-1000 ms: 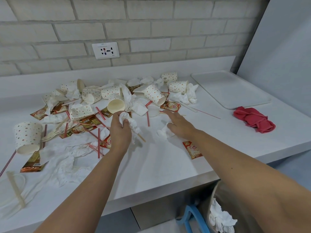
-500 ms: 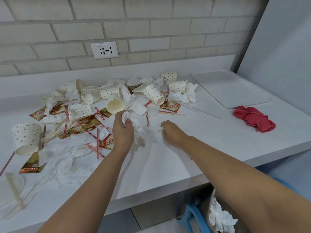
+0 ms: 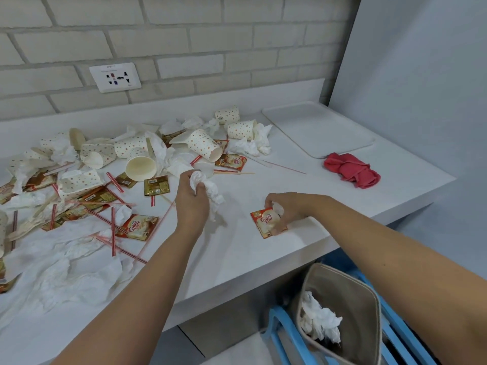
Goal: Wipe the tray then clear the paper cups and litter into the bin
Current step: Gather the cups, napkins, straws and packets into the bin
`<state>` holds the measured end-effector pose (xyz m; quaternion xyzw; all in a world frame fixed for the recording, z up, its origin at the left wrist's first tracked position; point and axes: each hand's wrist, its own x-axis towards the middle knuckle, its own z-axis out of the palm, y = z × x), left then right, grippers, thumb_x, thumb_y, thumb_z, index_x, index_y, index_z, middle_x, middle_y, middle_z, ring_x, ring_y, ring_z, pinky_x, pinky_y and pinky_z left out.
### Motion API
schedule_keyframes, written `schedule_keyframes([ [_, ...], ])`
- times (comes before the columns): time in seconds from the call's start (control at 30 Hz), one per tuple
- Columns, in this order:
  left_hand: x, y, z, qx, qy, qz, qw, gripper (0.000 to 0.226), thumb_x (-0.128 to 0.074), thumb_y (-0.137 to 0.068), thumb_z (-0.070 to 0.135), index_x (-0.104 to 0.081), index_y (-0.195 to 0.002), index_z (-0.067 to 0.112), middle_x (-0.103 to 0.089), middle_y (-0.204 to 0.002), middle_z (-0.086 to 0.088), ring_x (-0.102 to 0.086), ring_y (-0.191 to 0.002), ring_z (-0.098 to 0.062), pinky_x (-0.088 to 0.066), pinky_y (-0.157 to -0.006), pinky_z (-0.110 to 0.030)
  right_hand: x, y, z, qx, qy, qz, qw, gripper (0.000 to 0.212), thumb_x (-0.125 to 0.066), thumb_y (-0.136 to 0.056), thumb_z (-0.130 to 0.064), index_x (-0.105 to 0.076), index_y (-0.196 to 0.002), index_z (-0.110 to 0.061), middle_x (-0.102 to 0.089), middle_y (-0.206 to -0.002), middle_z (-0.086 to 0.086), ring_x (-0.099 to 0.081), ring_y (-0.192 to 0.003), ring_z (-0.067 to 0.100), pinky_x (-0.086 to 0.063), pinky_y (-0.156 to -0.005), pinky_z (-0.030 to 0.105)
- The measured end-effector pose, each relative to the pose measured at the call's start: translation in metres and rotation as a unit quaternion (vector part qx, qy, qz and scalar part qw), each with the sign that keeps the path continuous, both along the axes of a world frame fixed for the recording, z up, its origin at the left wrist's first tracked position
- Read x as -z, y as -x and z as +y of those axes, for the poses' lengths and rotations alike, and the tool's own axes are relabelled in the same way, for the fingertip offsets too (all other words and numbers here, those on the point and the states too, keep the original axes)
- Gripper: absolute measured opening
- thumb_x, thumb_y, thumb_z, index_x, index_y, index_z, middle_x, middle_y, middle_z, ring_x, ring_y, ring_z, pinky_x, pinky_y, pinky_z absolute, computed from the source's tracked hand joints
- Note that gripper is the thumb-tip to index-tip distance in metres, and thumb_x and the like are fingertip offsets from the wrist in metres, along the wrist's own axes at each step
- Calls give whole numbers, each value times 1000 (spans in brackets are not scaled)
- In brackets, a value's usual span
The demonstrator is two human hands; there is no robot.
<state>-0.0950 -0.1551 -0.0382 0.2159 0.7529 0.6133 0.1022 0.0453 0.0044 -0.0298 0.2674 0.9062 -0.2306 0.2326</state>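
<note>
— Looking through the head view: left hand (image 3: 192, 204) is fisted round a crumpled tissue (image 3: 207, 187); right hand (image 3: 287, 209) pinches a sachet (image 3: 267, 222) and a white scrap (image 3: 278, 208) near the counter (image 3: 250, 259) edge.
— Risk?
— Down at near right, the bin (image 3: 365, 306) sits low; a loose pinch could drop litter beside it. Paper cups (image 3: 205, 144) lie far left, tray (image 3: 316, 127) far right.

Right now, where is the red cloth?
In the head view, the red cloth lies crumpled on the right of the counter, just beside the near corner of the white tray.
</note>
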Motion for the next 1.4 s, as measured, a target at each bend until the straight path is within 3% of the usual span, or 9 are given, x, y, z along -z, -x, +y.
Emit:
schedule_keyframes([
  [0.27, 10, -55, 28, 102, 47, 39, 993, 30, -40, -96, 10, -49, -125, 13, -55, -119, -4, -51, -106, -17, -41, -91, -27, 12, -34, -9, 71, 7, 64, 995, 54, -67, -83, -35, -53, -129, -11, -51, -119, 2, -50, -103, 20, -39, -81, 27],
  [0.33, 13, -76, 36, 141, 66, 55, 986, 29, -41, -96, 12, -50, -124, 14, -55, -121, -2, -50, -104, -14, -41, -92, -26, 6, -56, -6, 80, 24, 30, 996, 54, -70, -81, -35, -54, -127, -13, -54, -111, 2, -52, -88, 22, -41, -66, 27],
  [0.63, 42, -194, 67, 410, 152, 97, 894, 26, -43, -92, 6, -56, -114, 10, -59, -112, -3, -52, -99, -14, -33, -78, -15, 23, -178, 26, 208, 126, -94, 965, 18, -72, -78, -18, -57, -73, -10, -46, -60, 4, -33, -42, 11, -26, -41, 18],
  [0.77, 93, -217, 76, 457, 295, 47, 837, 33, -44, -89, 4, -51, -121, 7, -58, -120, -9, -55, -110, -22, -40, -81, -20, 77, -207, 11, 233, 14, -144, 962, 29, -73, -76, -24, -62, -94, -4, -56, -75, 9, -48, -58, 19, -36, -49, 24],
  [0.9, 137, -223, 74, 430, 405, -37, 806, 41, -49, -90, 11, -41, -131, 9, -53, -127, -14, -55, -111, -27, -44, -80, -26, 121, -224, -3, 294, -59, -119, 946, 49, -68, -82, -31, -54, -120, -4, -62, -112, 10, -60, -100, 23, -48, -79, 31],
  [1.0, 151, -225, 79, 385, 420, -85, 818, 51, -50, -90, 14, -33, -138, 7, -52, -128, -16, -54, -114, -29, -46, -88, -31, 138, -232, -3, 358, -64, -44, 931, 43, -59, -87, -24, -47, -124, -5, -58, -116, 12, -58, -107, 27, -49, -87, 33],
  [1.13, 159, -229, 89, 346, 414, -112, 835, 55, -48, -90, 10, -27, -141, 7, -52, -127, -18, -54, -114, -32, -47, -92, -37, 141, -240, 0, 362, -41, -8, 931, 18, -53, -87, -16, -52, -102, -7, -57, -104, 12, -58, -96, 25, -43, -71, 30],
  [1.27, 161, -231, 92, 356, 391, -44, 847, 55, -47, -89, 4, -29, -141, 10, -45, -133, -18, -49, -118, -32, -42, -91, -32, 139, -242, -11, 323, 32, 8, 946, 52, -64, -84, -24, -49, -131, -9, -52, -130, 9, -48, -123, 27, -43, -91, 31],
  [1.4, 163, -233, 88, 381, 329, 38, 864, 51, -52, -90, 4, -34, -137, 11, -35, -137, -15, -48, -117, -29, -40, -94, -28, 150, -243, -25, 275, 94, 10, 957, 55, -69, -83, -28, -47, -131, -15, -46, -136, 7, -44, -126, 26, -38, -98, 31],
])
